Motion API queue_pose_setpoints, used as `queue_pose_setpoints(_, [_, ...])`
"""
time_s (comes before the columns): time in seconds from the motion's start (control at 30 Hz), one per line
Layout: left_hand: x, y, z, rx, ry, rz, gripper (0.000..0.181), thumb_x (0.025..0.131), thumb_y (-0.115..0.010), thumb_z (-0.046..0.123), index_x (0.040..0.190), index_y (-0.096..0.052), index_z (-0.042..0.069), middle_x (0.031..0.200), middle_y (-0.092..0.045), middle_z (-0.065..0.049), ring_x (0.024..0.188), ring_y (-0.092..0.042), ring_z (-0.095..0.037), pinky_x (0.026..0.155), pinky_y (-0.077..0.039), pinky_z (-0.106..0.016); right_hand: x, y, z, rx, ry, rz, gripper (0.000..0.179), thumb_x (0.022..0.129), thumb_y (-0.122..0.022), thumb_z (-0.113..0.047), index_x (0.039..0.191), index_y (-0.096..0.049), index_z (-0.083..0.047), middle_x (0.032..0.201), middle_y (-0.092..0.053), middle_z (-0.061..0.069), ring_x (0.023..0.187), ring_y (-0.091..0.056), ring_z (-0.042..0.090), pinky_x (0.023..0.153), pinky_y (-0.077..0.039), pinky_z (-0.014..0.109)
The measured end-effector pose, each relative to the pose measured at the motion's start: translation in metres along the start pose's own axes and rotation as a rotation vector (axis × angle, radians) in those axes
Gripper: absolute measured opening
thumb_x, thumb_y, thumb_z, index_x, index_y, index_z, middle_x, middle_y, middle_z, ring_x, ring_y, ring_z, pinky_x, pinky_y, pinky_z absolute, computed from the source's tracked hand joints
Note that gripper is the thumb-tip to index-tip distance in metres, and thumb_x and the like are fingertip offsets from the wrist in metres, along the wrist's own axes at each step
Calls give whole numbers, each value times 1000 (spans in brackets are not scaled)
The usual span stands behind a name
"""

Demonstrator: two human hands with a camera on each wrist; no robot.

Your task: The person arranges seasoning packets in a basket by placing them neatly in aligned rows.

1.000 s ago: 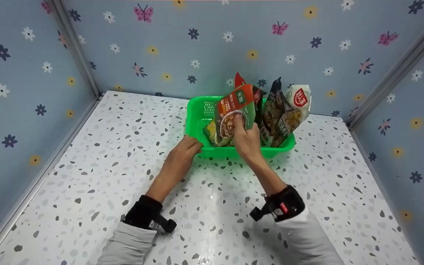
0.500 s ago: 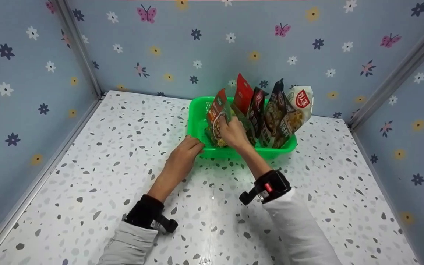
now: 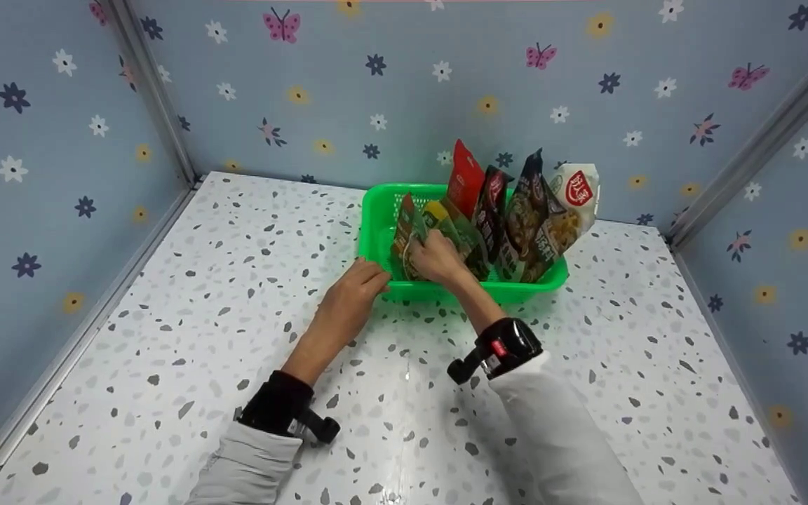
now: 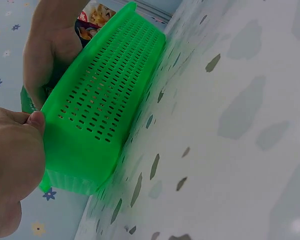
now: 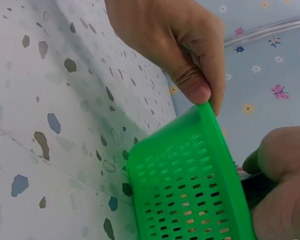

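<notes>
A green plastic basket stands on the table near the back wall with several food packets in it. My left hand pinches its front left corner, thumb on the rim in the left wrist view. My right hand reaches over the front rim and holds an orange-and-green food packet low at the basket's left end. That packet stands roughly upright, partly hidden by the fingers. Just right of the hand leans a green packet with a yellow top. In the right wrist view, the basket wall hides most packets.
Further right in the basket stand a red packet, a dark one, a black one and a white-topped one. Flower-patterned walls enclose the speckled white table at the back and sides.
My right hand has carried the orange-and-green packet left and down, from above the basket's middle into its left end. The left hand stays on the corner.
</notes>
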State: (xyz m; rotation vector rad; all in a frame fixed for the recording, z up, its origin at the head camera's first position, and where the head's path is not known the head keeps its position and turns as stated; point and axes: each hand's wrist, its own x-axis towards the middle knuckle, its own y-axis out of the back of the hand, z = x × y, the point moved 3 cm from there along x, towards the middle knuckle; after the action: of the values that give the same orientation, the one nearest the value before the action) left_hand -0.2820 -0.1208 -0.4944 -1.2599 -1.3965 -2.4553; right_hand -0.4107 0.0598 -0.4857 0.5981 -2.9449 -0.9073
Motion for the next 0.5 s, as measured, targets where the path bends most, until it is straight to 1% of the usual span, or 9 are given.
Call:
queue_pose_setpoints(0.07, [-1,1,0,-12,2,-4,7,105,-74,1,111,-79,1,111,-77,-10,113,-76,-28,123,-57,-53,10,-1,13,-37,1,10,41,121,-46,-34,84,-55,-19,61,-40,-6,50,-35,13,53,-36,31])
queue_pose_setpoints(0.2, [-1,1,0,-22,14,-18,10,106,-73,1,113,-79,1,112,-77,-10,115,-76,-29,125,-56,-53,15,-1,20,-67,28,36,48,121,-49,-34,76,-53,-19,60,-38,-5,49,-34,14,52,-34,32])
queue_pose_setpoints(0.3, [-1,1,-1,-23,22,-26,11,106,-72,1,114,-79,1,114,-77,-10,116,-76,-29,126,-55,-53,17,0,20,-62,21,56,54,121,-50,-37,69,-50,-21,58,-37,-6,47,-33,13,50,-33,31])
queue_pose_setpoints(0.37, [-1,1,-1,-24,21,-26,11,106,-73,1,115,-79,1,113,-77,-10,116,-76,-29,126,-55,-53,16,0,17,-72,18,53,56,122,-49,-38,68,-50,-21,58,-36,-5,47,-32,13,50,-32,32])
queue_pose_setpoints(0.5, [-1,2,-1,-24,9,-19,10,107,-72,0,113,-79,1,112,-76,-11,116,-75,-29,126,-55,-53,17,-1,13,-138,11,31,53,121,-52,-41,72,-52,-19,58,-37,-5,47,-31,13,50,-32,31])
